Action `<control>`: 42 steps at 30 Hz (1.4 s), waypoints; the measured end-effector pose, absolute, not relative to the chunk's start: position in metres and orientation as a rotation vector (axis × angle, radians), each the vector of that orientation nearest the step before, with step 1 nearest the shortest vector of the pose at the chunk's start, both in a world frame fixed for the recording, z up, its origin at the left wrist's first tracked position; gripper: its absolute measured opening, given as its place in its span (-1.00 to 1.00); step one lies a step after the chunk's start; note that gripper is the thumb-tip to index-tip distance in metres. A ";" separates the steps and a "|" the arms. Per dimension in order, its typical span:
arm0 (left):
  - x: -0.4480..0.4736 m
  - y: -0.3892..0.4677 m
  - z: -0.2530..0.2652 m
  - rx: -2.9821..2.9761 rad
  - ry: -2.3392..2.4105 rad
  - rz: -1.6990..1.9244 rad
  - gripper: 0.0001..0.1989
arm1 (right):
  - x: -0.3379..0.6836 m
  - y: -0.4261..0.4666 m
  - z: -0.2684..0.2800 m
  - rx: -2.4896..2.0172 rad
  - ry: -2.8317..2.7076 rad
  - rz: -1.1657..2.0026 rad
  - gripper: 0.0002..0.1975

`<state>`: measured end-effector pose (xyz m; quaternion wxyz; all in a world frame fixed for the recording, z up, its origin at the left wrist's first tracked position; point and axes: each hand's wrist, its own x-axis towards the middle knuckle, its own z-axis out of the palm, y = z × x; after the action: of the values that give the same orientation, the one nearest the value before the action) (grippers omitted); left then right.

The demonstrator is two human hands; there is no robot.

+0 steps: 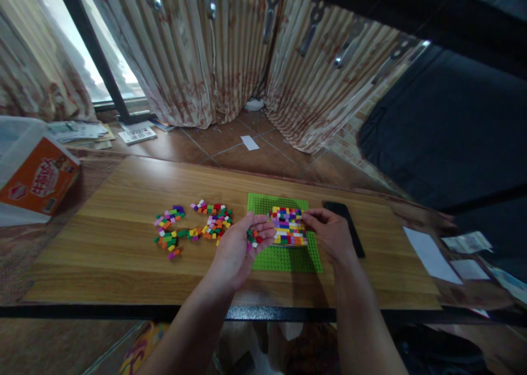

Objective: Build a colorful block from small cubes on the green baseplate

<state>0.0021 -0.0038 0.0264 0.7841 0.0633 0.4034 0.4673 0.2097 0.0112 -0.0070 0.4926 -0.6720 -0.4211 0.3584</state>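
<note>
My left hand [239,248] is turned palm up and cupped, with several small toy bricks [254,238] in red, green, white and pink lying in it. Just right of its fingertips, a many-coloured block of toy bricks [289,227] stands on a green studded baseplate [284,259]. My right hand [332,233] has thumb and fingers pinched together at the block's upper right edge. Whatever is between those fingertips is too small to make out. Loose bricks [212,221] in many colours lie spread on the table left of my left hand.
A dark phone [348,227] lies on the wooden table [123,276] beyond my right hand. White paper [432,254] lies past the table's right end. An orange and white bag [39,172] is at the left. A dark bar with hanging cutlery [313,29] crosses above.
</note>
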 end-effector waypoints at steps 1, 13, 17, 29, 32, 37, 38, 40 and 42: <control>0.002 -0.004 0.026 0.137 0.864 1.010 -0.70 | 0.209 0.011 -0.007 -1.616 -0.993 0.892 -0.69; -0.005 -0.002 0.031 0.142 0.856 1.045 -0.69 | 0.214 0.012 -0.011 -1.493 -0.702 1.193 -0.62; -0.023 0.001 0.033 0.143 0.845 1.142 -0.69 | 0.215 0.012 0.003 -1.414 -0.774 0.880 -0.69; -0.117 0.009 0.045 0.014 0.839 1.544 -0.71 | 0.072 -0.019 0.019 -1.507 -1.878 0.539 -0.80; -0.126 0.006 0.044 -0.011 0.780 1.525 -0.74 | 0.057 -0.016 -0.002 -1.720 -2.040 0.352 -0.82; -0.128 0.001 0.045 -0.022 0.743 1.499 -0.79 | 0.050 -0.005 -0.027 -1.907 -2.115 0.215 -0.84; -0.127 0.000 0.046 -0.027 0.744 1.495 -0.79 | 0.049 -0.003 -0.028 -1.918 -2.107 0.236 -0.83; -0.123 -0.001 0.047 -0.027 0.748 1.473 -0.79 | 0.048 -0.001 -0.025 -1.894 -2.053 0.334 -0.83; -0.116 -0.003 0.047 -0.008 0.750 1.442 -0.81 | 0.048 -0.001 -0.015 -1.785 -1.920 0.518 -0.84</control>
<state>-0.1159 -0.0027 0.0471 0.6876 -0.0037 0.3353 0.6440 0.0480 -0.0009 -0.0154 0.2327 -0.6496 -0.6988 0.1886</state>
